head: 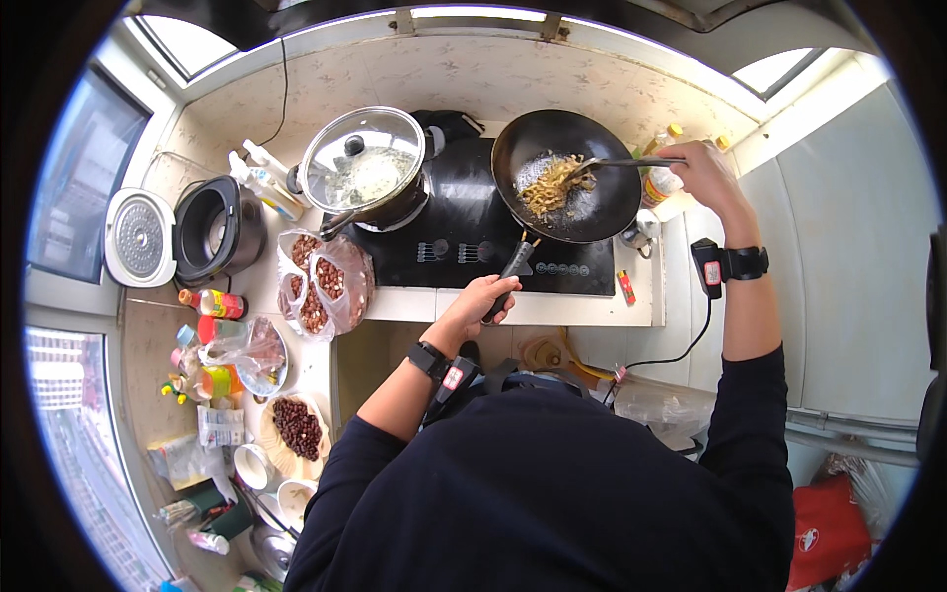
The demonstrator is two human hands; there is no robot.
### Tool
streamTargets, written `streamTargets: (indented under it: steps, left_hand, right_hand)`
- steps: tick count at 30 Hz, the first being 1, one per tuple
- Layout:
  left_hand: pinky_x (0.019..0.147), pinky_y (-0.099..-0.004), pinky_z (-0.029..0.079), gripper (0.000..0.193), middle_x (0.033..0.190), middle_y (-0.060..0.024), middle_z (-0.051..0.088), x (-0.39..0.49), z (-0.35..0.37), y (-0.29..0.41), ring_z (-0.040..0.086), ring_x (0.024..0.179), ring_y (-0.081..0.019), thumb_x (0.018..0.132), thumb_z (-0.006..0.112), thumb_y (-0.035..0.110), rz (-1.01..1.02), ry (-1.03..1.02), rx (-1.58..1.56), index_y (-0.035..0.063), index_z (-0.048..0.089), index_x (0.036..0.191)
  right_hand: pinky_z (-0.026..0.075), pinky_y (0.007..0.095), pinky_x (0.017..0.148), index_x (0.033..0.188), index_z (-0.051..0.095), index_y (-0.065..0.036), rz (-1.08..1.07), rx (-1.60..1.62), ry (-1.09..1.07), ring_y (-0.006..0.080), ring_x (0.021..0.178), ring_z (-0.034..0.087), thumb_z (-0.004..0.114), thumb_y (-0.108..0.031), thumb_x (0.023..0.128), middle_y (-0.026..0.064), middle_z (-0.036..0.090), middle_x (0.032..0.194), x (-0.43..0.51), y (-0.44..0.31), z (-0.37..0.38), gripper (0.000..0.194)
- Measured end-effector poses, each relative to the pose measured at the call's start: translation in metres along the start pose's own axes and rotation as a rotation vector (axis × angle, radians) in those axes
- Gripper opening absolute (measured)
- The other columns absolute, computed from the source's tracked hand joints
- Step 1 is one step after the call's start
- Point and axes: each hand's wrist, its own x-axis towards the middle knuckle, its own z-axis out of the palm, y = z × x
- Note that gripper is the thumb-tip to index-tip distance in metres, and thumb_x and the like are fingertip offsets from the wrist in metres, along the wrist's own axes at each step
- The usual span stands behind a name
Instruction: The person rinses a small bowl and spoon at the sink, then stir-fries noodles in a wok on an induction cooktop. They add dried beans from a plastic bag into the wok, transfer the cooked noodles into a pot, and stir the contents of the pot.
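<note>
My left hand grips the black handle of a dark wok. The wok rests on the right side of a black glass cooktop. Strips of browned food, too small to identify, lie in the middle of the wok. My right hand holds the far end of a long-handled spatula, reaching in from the right. The spatula's head touches the food and is partly hidden by it. On the left burner stands a pot under a glass lid, fogged inside.
Bags of peanuts lie against the cooktop's left edge. An open rice cooker stands behind them, near spray bottles. Dark red dates or beans fill a lined plate. Oil bottles and a red lighter sit right of the wok.
</note>
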Motion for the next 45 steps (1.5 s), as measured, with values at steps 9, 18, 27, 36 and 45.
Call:
streamTargets:
  steps: [9, 18, 27, 36, 45]
  left_hand:
    - [0.046, -0.0207, 0.035, 0.031, 0.07, 0.001, 0.056, -0.001, -0.001, -0.001, 0.046, 0.047, -0.0062, 0.103, 0.059, 0.032, -0.006, 0.006, 0.017, 0.0013, 0.061, 0.108]
    - [0.046, -0.0209, 0.036, 0.029, 0.069, 0.0011, 0.056, -0.003, 0.001, 0.001, 0.046, 0.048, -0.0062, 0.102, 0.061, 0.03, -0.008, 0.027, -0.008, 0.0012, 0.061, 0.106]
    - [0.046, -0.0211, 0.037, 0.024, 0.071, -0.0005, 0.059, -0.003, -0.001, -0.005, 0.048, 0.048, -0.0067, 0.102, 0.06, 0.028, 0.002, 0.042, -0.03, 0.0036, 0.062, 0.104]
    - [0.045, -0.0223, 0.039, 0.019, 0.075, -0.0014, 0.063, -0.001, -0.004, -0.012, 0.053, 0.049, -0.0077, 0.103, 0.059, 0.025, 0.041, 0.072, -0.046, 0.0092, 0.058, 0.093]
    - [0.045, -0.0223, 0.037, 0.018, 0.075, -0.0014, 0.063, -0.004, -0.001, -0.011, 0.051, 0.05, -0.007, 0.102, 0.059, 0.024, 0.054, 0.092, 0.006, 0.0083, 0.058, 0.095]
  right_hand:
    - [0.056, 0.043, 0.081, 0.116, 0.072, -0.006, -0.097, -0.125, 0.127, 0.0362, 0.092, 0.071, 0.065, -0.018, 0.094, 0.0204, 0.073, 0.099, -0.015, -0.044, 0.066, 0.026]
    - [0.056, 0.0433, 0.076, 0.118, 0.072, -0.007, -0.127, -0.012, 0.187, 0.0341, 0.084, 0.073, 0.064, -0.017, 0.095, 0.019, 0.074, 0.096, 0.0, -0.062, 0.075, 0.026]
    - [0.054, 0.0342, 0.069, 0.123, 0.071, -0.01, -0.285, 0.14, -0.031, 0.0206, 0.069, 0.07, 0.061, -0.006, 0.092, 0.0148, 0.073, 0.094, -0.022, 0.008, 0.035, 0.033]
    - [0.053, 0.036, 0.065, 0.124, 0.069, -0.011, 0.026, 0.269, -0.045, 0.0222, 0.063, 0.067, 0.061, -0.006, 0.092, 0.0123, 0.072, 0.089, -0.082, -0.008, 0.05, 0.034]
    - [0.051, 0.0499, 0.081, 0.128, 0.058, -0.019, 0.097, -0.026, -0.093, 0.0403, 0.093, 0.068, 0.067, -0.012, 0.088, 0.019, 0.072, 0.095, -0.114, -0.029, 0.076, 0.042]
